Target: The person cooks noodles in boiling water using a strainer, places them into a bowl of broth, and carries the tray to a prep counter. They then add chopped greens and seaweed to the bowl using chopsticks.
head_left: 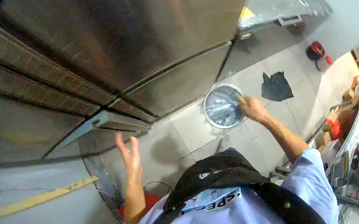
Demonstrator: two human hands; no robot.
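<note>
My right hand is closed over the right rim of a round bin that stands on the tiled floor. A small yellowish-brown piece shows at its fingertips; its kind is too blurred to make out. A shiny dark plastic liner fills the bin's opening. My left hand is raised at the left with its fingers apart and nothing in it. Closest to it is the lower edge of a stainless steel cabinet, where a narrow panel sticks out.
A dark flat sheet lies on the floor beyond the bin. Farther back stand a chest freezer and a dark red-rimmed bucket. A cluttered counter runs along the right. A yellow strip is at lower left.
</note>
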